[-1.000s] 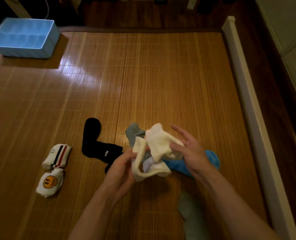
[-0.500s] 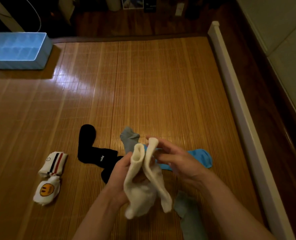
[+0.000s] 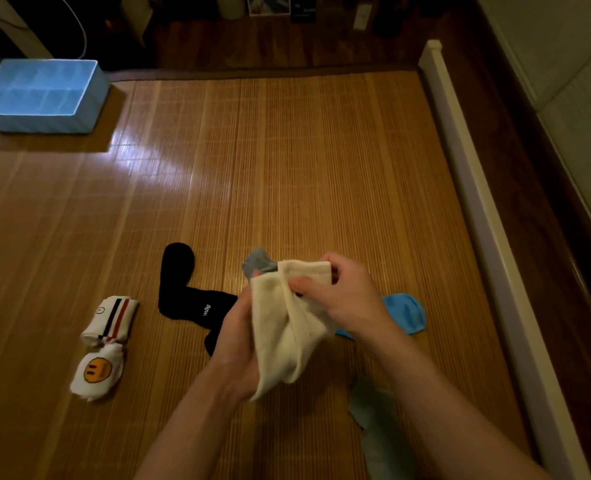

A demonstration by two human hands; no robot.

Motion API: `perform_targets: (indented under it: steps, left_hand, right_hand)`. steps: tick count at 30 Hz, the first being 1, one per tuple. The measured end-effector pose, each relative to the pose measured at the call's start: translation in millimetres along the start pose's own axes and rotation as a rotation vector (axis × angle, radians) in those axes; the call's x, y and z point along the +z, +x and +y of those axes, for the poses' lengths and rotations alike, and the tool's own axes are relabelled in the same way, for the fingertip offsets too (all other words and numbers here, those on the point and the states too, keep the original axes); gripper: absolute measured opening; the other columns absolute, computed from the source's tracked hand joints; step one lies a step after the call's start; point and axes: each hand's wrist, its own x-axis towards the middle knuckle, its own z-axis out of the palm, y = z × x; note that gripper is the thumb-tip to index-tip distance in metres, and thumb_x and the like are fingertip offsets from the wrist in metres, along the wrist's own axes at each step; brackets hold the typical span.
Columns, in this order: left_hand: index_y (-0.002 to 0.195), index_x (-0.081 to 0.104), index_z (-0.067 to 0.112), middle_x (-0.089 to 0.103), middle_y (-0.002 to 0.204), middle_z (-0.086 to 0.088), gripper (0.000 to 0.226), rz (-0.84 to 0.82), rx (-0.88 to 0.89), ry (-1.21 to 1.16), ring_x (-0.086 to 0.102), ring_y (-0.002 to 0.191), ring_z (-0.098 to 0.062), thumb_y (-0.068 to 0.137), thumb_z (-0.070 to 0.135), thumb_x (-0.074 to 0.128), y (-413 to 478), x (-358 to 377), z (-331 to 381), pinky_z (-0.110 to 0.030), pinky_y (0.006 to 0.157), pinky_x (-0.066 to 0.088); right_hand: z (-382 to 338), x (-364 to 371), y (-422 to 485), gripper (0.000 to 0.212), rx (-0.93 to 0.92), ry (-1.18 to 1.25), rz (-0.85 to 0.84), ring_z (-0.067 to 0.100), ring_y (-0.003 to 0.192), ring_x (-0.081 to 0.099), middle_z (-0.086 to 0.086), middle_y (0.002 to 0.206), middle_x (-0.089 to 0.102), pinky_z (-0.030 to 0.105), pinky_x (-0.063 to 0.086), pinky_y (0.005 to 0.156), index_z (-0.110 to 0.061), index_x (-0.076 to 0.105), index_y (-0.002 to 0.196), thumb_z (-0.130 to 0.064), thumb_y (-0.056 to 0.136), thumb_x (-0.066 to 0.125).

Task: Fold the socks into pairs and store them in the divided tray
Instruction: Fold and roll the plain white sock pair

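Observation:
Both hands hold a pair of cream socks (image 3: 287,327) above the bamboo mat. My left hand (image 3: 235,334) grips them from the left side; my right hand (image 3: 342,296) pinches the cuff edge at the top. Under the hands lie a black sock (image 3: 190,299), a grey sock (image 3: 257,263) and a bright blue sock (image 3: 404,313). Another grey-green sock (image 3: 377,420) lies near my right forearm. A folded striped white pair (image 3: 112,320) and a folded smiley-face pair (image 3: 96,372) sit at the left. The blue divided tray (image 3: 82,98) stands at the far left.
The bamboo mat (image 3: 269,168) covers the floor between the tray and the socks. A white low rail (image 3: 477,202) runs along the mat's right edge, with a pale wall (image 3: 571,64) beyond. Dark wooden floor and small items lie at the far side.
The cream socks went from a loose bundle to hanging together with cuffs up. My right hand closed onto the cuff edge. The view shifted slightly.

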Motion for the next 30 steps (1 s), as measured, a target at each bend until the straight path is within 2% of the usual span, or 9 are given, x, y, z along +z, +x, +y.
perform_targets:
  steps: [3,5,8,12,15,20,23,27,30]
  left_hand:
    - [0.141,0.057,0.006,0.063,0.135,-0.024,0.082,0.025,0.063,0.183,0.063,0.119,-0.039,0.07,0.028,0.091,-6.2,-4.3,-1.9,-0.051,0.107,0.046]
    - [0.142,0.054,0.007,0.063,0.136,-0.024,0.057,0.078,0.094,0.249,0.064,0.122,-0.037,0.088,0.013,0.073,-5.4,-7.8,-2.6,-0.048,0.1,0.055]
    - [0.133,0.063,0.006,0.067,0.129,-0.024,0.036,0.259,0.134,0.206,0.067,0.118,-0.036,0.101,0.021,0.054,-3.0,-15.0,4.7,-0.047,0.089,0.06]
    - [0.116,0.07,0.007,0.077,0.108,-0.017,0.023,0.535,0.409,0.338,0.077,0.095,-0.027,0.097,0.018,0.064,-3.2,-31.4,26.2,-0.034,0.065,0.062]
    - [0.113,0.071,0.01,0.078,0.109,-0.011,0.021,0.527,0.516,0.343,0.075,0.101,-0.024,0.096,0.02,0.064,-6.5,-36.4,36.9,-0.03,0.07,0.062]
    - [0.121,0.066,0.012,0.076,0.116,-0.007,0.023,0.42,0.603,0.332,0.073,0.108,-0.02,0.104,0.02,0.054,-7.7,-25.0,42.3,-0.027,0.076,0.061]
    - [0.109,0.074,0.022,0.078,0.111,-0.004,0.022,0.373,0.637,0.484,0.075,0.103,-0.016,0.104,0.022,0.053,-8.0,-13.8,41.6,-0.025,0.075,0.061]
    - [0.116,0.071,0.024,0.077,0.113,-0.003,0.027,0.373,0.654,0.716,0.073,0.107,-0.02,0.091,0.035,0.065,-7.3,-0.2,40.2,-0.037,0.084,0.061]
    - [0.109,0.075,0.027,0.078,0.104,-0.004,0.019,0.301,0.652,0.859,0.076,0.097,-0.02,0.091,0.03,0.069,-7.1,11.0,35.3,-0.029,0.075,0.06]
  right_hand:
    - [-4.6,6.1,-2.3,0.03,0.004,-0.062,0.069,0.019,0.072,0.067,0.003,0.077,0.069,0.036,0.055,0.061,-0.01,0.062,0.081,-0.031,0.077,0.084]
    - [-5.7,6.1,-4.0,0.03,-0.002,-0.067,0.072,0.022,0.071,0.065,0.006,0.077,0.068,0.04,0.052,0.062,-0.009,0.061,0.08,-0.03,0.078,0.083]
    - [-4.0,-4.5,-5.6,0.025,-0.004,-0.125,0.11,0.009,0.068,0.059,-0.005,0.075,0.063,0.027,0.045,0.057,-0.022,0.057,0.076,-0.032,0.082,0.08]
    - [-3.1,-25.1,-8.1,0.02,-0.079,-0.153,0.223,0.003,0.07,0.058,-0.007,0.078,0.064,0.018,0.041,0.056,-0.022,0.059,0.081,-0.03,0.085,0.078]
    - [-8.8,-37.8,-11.6,0.016,-0.151,-0.094,0.259,-0.003,0.076,0.06,-0.01,0.085,0.065,0.01,0.046,0.058,-0.021,0.063,0.091,-0.028,0.087,0.076]
    - [-18.4,-48.3,-18.3,0.014,-0.213,-0.037,0.211,0.005,0.076,0.063,-0.006,0.083,0.068,0.014,0.049,0.061,-0.017,0.067,0.094,-0.026,0.087,0.076]
    - [-23.7,-49.4,-20.9,0.012,-0.213,-0.01,0.1,0.009,0.076,0.064,-0.004,0.081,0.068,0.022,0.05,0.064,-0.017,0.067,0.095,-0.023,0.088,0.075]
    - [-34.1,-49.1,-26.5,0.014,-0.26,-0.063,-0.132,0.009,0.077,0.063,-0.005,0.084,0.068,0.021,0.051,0.065,-0.022,0.068,0.093,-0.03,0.085,0.077]
    - [-42.1,-38.9,-31.0,0.017,-0.281,-0.07,-0.264,0.007,0.082,0.065,-0.009,0.087,0.069,0.021,0.052,0.07,-0.026,0.069,0.094,-0.035,0.083,0.079]
